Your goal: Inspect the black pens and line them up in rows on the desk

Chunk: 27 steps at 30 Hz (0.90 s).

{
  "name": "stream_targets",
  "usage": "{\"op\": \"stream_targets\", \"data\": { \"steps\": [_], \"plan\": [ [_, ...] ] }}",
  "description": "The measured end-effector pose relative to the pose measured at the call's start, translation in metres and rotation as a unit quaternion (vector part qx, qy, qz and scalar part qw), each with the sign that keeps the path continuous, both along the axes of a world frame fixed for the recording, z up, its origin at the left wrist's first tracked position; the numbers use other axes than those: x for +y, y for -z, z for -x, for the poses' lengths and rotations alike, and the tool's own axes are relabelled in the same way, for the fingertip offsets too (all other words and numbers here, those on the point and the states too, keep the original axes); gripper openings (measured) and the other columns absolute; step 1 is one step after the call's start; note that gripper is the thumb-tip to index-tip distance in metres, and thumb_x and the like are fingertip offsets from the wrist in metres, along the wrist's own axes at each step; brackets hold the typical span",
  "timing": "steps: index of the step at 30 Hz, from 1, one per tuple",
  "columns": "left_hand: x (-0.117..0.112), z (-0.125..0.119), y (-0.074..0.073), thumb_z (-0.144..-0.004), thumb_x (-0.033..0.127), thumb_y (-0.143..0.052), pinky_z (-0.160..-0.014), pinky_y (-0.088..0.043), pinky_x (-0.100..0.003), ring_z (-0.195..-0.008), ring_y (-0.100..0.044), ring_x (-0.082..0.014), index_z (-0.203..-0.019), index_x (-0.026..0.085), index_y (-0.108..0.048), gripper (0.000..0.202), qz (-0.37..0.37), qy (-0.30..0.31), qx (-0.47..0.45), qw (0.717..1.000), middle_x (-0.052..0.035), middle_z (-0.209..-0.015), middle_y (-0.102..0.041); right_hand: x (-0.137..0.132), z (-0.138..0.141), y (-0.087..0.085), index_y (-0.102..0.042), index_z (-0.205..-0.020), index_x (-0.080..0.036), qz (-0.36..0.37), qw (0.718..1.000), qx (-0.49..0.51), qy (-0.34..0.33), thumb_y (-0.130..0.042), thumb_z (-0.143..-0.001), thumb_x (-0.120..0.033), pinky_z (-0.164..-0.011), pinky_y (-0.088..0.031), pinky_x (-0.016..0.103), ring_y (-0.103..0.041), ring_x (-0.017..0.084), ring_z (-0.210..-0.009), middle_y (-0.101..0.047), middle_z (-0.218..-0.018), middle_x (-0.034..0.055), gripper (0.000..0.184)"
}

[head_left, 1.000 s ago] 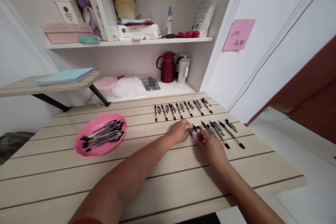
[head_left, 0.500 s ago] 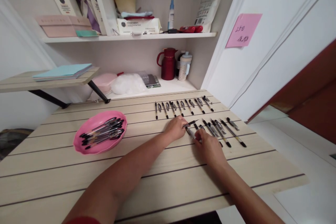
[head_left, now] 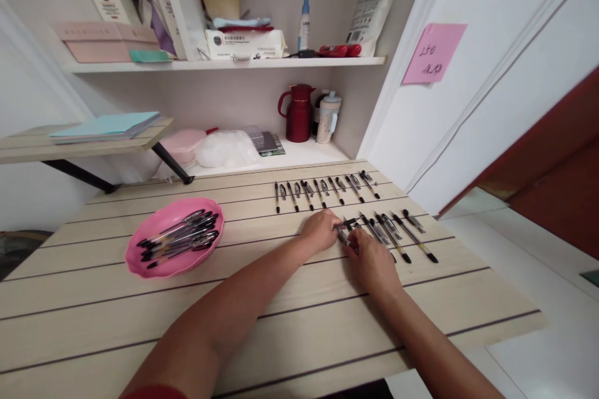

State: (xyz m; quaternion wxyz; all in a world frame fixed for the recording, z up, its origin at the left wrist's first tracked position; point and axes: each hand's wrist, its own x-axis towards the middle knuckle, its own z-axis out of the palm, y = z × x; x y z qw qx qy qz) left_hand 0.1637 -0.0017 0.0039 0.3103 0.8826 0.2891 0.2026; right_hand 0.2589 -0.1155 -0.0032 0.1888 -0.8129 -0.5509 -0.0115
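Note:
My left hand (head_left: 321, 229) is closed, pinching a dark pen (head_left: 347, 223) that points right, toward the other hand. Just right of it, my right hand (head_left: 374, 262) is low over the table, thumb and fingertips closed around a clear-grey pen part (head_left: 343, 237). Its fingers hide much of that part. Beyond the right hand, a near row of black-ended pens (head_left: 399, 240) and short grey caps (head_left: 412, 220) lies on the table. Behind both hands runs a farther row of pens (head_left: 292, 196), with short grey caps (head_left: 283, 191) between them.
A pink bowl (head_left: 133, 260) of several pens stands left on the slatted wooden table (head_left: 281, 336). A small raised shelf (head_left: 28, 144) is at the back left. At the back are a red jug (head_left: 298, 113), a light cup (head_left: 328, 118) and a white bag (head_left: 227, 149).
My left hand has moved slightly right, bringing the dark pen closer to my right fingertips. My right hand stays almost in place. The camera view has shifted a little.

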Motion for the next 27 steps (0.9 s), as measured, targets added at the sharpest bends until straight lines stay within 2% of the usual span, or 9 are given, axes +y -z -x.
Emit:
{"op": "stream_targets", "data": {
  "steps": [5,10,12,14,16,18,20,24,27],
  "plan": [
    [-0.001,0.002,-0.003,-0.068,0.013,-0.049,-0.078,-0.042,-0.024,-0.087,-0.056,-0.0169,-0.073,0.022,-0.068,0.022,0.027,-0.011,-0.021,0.999,-0.0027,-0.091,-0.064,-0.004,0.001,-0.002,-0.049,-0.081,-0.02,-0.006,1.0,0.006,0.006,-0.051,-0.076,-0.023,-0.053,-0.027,0.024,-0.053,0.014,-0.061,-0.06,-0.071,0.0017,0.006],
    [0.0,0.012,-0.012,-0.07,0.017,-0.049,-0.077,-0.042,-0.025,-0.084,-0.056,-0.0172,-0.083,0.02,-0.065,0.02,0.053,-0.042,-0.051,0.996,-0.0041,-0.091,-0.063,-0.022,-0.01,-0.008,-0.05,-0.078,-0.02,-0.039,0.999,0.022,0.013,-0.048,-0.076,-0.026,-0.053,-0.03,0.025,-0.054,0.015,-0.06,-0.061,-0.071,0.0026,0.007],
    [-0.004,0.017,-0.016,-0.075,0.026,-0.047,-0.066,-0.043,-0.024,-0.072,-0.056,-0.0146,-0.09,0.019,-0.06,0.021,0.127,-0.072,-0.085,0.986,-0.0044,-0.089,-0.063,-0.032,-0.014,-0.012,-0.051,-0.078,-0.02,-0.061,0.997,0.046,0.021,-0.047,-0.076,-0.029,-0.054,-0.032,0.025,-0.054,0.015,-0.059,-0.062,-0.071,0.0024,0.01],
    [-0.014,0.022,-0.018,-0.079,0.033,-0.041,-0.051,-0.039,-0.021,-0.055,-0.051,-0.0096,-0.091,0.019,-0.054,0.022,0.275,-0.104,-0.151,0.944,-0.0034,-0.084,-0.062,-0.04,-0.011,-0.016,-0.052,-0.076,-0.02,-0.073,0.993,0.096,0.016,-0.047,-0.076,-0.032,-0.054,-0.034,0.025,-0.053,0.015,-0.056,-0.061,-0.068,0.0016,0.013],
    [-0.027,0.025,-0.019,-0.08,0.033,-0.041,-0.042,-0.032,-0.018,-0.045,-0.044,-0.0058,-0.085,0.019,-0.051,0.018,0.434,-0.128,-0.241,0.859,-0.0017,-0.077,-0.059,-0.045,0.001,-0.018,-0.052,-0.073,-0.02,-0.071,0.983,0.17,-0.016,-0.045,-0.077,-0.035,-0.054,-0.035,0.025,-0.053,0.014,-0.055,-0.06,-0.063,0.0008,0.016],
    [-0.043,0.024,-0.019,-0.079,0.031,-0.045,-0.042,-0.033,-0.017,-0.045,-0.044,-0.0055,-0.08,0.019,-0.049,0.013,0.518,-0.139,-0.308,0.786,-0.0002,-0.07,-0.055,-0.047,0.02,-0.018,-0.052,-0.073,-0.02,-0.062,0.965,0.246,-0.061,-0.044,-0.077,-0.037,-0.054,-0.037,0.024,-0.053,0.014,-0.055,-0.06,-0.063,0.0008,0.02],
    [-0.055,0.022,-0.018,-0.077,0.029,-0.049,-0.047,-0.039,-0.019,-0.05,-0.048,-0.0072,-0.077,0.018,-0.047,0.011,0.555,-0.142,-0.356,0.738,0.0009,-0.065,-0.051,-0.047,0.037,-0.016,-0.052,-0.079,-0.02,-0.055,0.951,0.293,-0.086,-0.046,-0.076,-0.038,-0.054,-0.039,0.025,-0.054,0.015,-0.056,-0.061,-0.065,0.001,0.02],
    [-0.067,0.019,-0.016,-0.074,0.024,-0.055,-0.059,-0.046,-0.025,-0.057,-0.052,-0.01,-0.076,0.017,-0.047,0.011,0.587,-0.153,-0.419,0.676,0.0007,-0.062,-0.049,-0.043,0.051,-0.01,-0.052,-0.091,-0.019,-0.06,0.953,0.284,-0.089,-0.046,-0.074,-0.029,-0.058,-0.04,0.026,-0.057,0.016,-0.061,-0.062,-0.071,0.0017,0.02],
    [-0.067,0.022,-0.013,-0.073,0.022,-0.055,-0.065,-0.045,-0.026,-0.062,-0.052,-0.0107,-0.077,0.017,-0.049,0.009,0.552,-0.188,-0.402,0.705,-0.0008,-0.065,-0.051,-0.041,0.045,-0.007,-0.054,-0.089,-0.018,-0.05,0.975,0.203,-0.068,-0.041,-0.076,-0.022,-0.06,-0.038,0.026,-0.058,0.016,-0.064,-0.063,-0.073,0.0033,0.018]
  ]
}}
